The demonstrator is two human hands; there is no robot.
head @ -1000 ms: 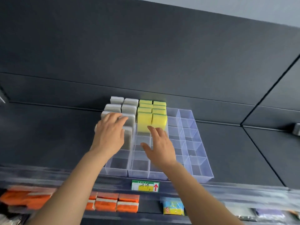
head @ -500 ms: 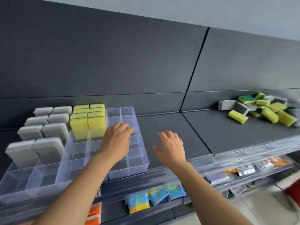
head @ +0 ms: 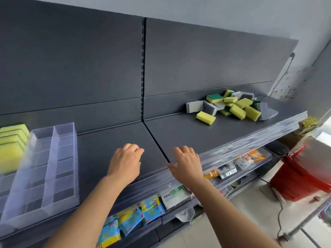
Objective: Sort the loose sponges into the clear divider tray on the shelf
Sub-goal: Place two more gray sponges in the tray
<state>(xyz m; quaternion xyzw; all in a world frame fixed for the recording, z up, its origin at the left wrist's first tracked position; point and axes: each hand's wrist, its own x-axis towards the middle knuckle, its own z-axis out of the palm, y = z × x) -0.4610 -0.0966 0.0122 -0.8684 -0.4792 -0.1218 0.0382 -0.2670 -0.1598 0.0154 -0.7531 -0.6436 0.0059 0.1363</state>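
Note:
The clear divider tray (head: pixel 53 169) stands at the left of the dark shelf, with yellow sponges (head: pixel 10 140) upright in its far-left compartments and its right columns bare. A heap of loose yellow, green-backed and grey sponges (head: pixel 232 106) lies at the back right of the shelf. One yellow sponge (head: pixel 205 117) lies apart at the heap's left. My left hand (head: pixel 125 162) hovers over the shelf right of the tray, fingers loosely curled, holding nothing. My right hand (head: pixel 186 166) hangs over the shelf's front edge, also holding nothing.
A clear plastic rail (head: pixel 232 151) runs along the shelf front. Packaged goods (head: pixel 143 212) sit on the lower shelf. A red basket (head: pixel 302 176) stands on the floor at the right, with a cable (head: pixel 279 212) beside it.
The view has swung right. Both hands have left the tray and moved rightward over the bare shelf, toward the loose sponge heap, which is now fully in view.

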